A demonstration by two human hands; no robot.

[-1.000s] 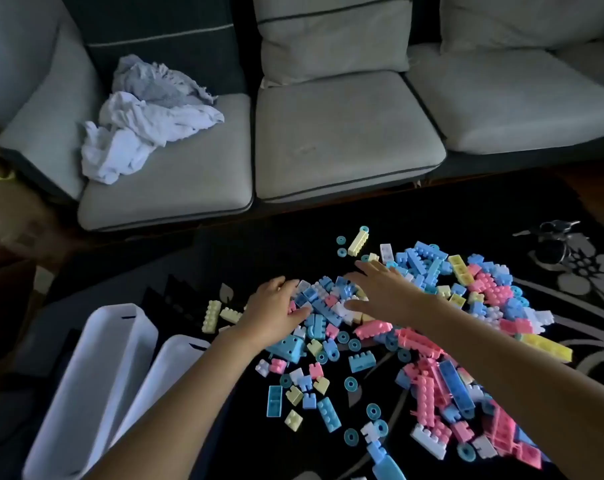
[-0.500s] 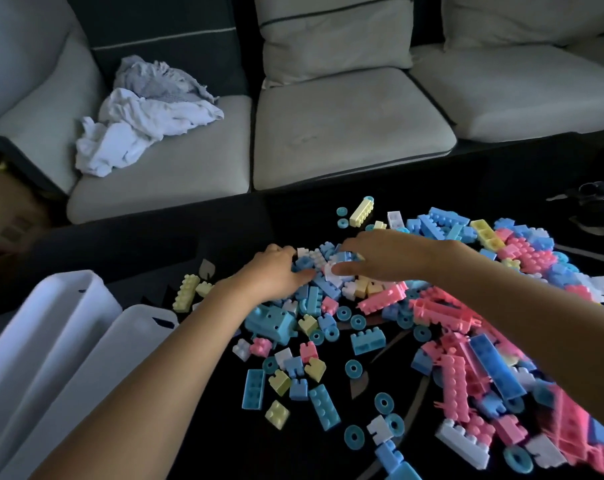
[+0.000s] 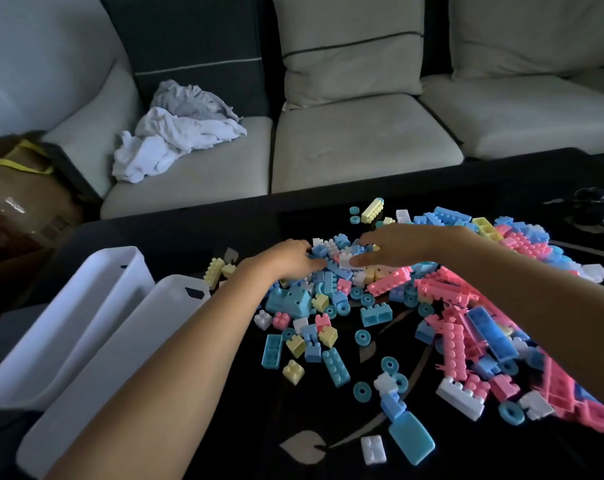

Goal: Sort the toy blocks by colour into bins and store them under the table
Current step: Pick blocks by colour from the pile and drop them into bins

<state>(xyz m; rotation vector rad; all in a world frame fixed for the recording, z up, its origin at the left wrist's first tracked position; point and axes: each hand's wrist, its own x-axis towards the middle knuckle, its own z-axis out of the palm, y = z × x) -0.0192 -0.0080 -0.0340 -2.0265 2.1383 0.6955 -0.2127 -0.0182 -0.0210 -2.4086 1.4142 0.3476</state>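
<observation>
A heap of pastel toy blocks point(image 3: 442, 306), blue, pink, yellow and white, covers the black table point(image 3: 224, 230). My left hand point(image 3: 286, 261) reaches into the heap's near-left side, its fingers curled onto a small blue block point(image 3: 319, 251). My right hand point(image 3: 397, 247) comes in from the right, and its thumb and fingers pinch a white block point(image 3: 346, 260). The two hands nearly touch. Two white bins point(image 3: 68, 323) point(image 3: 127, 368) stand side by side at the table's left; no blocks show in the parts I can see.
A grey sofa point(image 3: 362, 143) runs behind the table, with crumpled cloths point(image 3: 176, 133) on its left seat. A cardboard box point(image 3: 20, 202) stands at far left. A dark bunch of keys point(image 3: 598, 209) lies at the table's far right. Loose blue rings and blocks lie scattered near me.
Both hands have drawn together over the middle of the heap. My right hand went from flat on the blocks to pinching a white block. My head moved closer.
</observation>
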